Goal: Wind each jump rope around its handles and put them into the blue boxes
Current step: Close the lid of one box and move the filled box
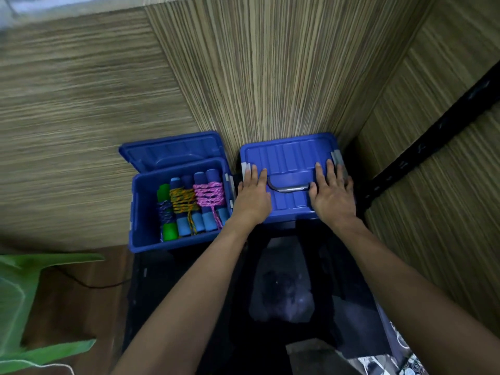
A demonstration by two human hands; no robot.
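Left hand (253, 196): fingers straight, flat on closed box lid (289, 158).
Right hand (333, 194): flat, apparently pressing same lid.

A single wide-angle camera worn on the person's head looks steeply down and forward along both outstretched forearms, so the left hand (253, 196) and right hand (332, 194) sit near the middle of the frame at arm's reach. The closed blue box (289, 158) and the open blue box (146, 212) beside it lie just above centre, with the wood-grain wall (270, 77) filling the top and bending outward at the edges from the lens. The floor (81, 266) and a green chair (16, 293) show at lower left.
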